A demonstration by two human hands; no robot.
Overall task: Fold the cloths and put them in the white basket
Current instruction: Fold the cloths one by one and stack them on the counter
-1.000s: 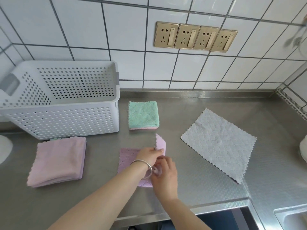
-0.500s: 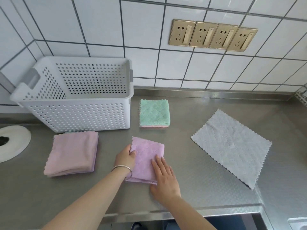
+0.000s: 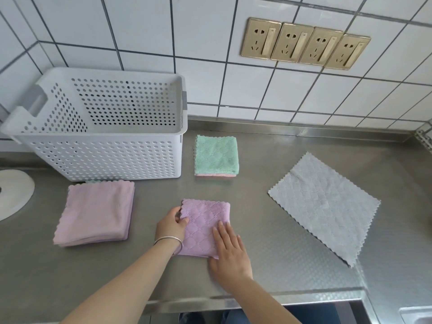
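A folded purple cloth (image 3: 203, 222) lies on the steel counter in front of me. My left hand (image 3: 170, 226) holds its left edge, thumb on top. My right hand (image 3: 230, 250) lies flat on its lower right part with straight fingers. A folded green cloth (image 3: 216, 155) sits behind it, beside the white basket (image 3: 105, 157). Folded pink cloths (image 3: 97, 212) are stacked in front of the basket. A grey cloth (image 3: 323, 203) lies spread flat to the right. The white basket stands at the back left, and no cloth shows inside it.
A white round object (image 3: 12, 194) sits at the far left of the steel counter (image 3: 268, 242). Gold wall sockets (image 3: 304, 44) are on the tiled wall. The counter's front edge runs just below my wrists; a sink corner (image 3: 416, 315) shows at the lower right.
The raised half of the purple cloth came down onto the rest, making a smaller square. My right hand now lies flat on it and my left hand holds its left edge.
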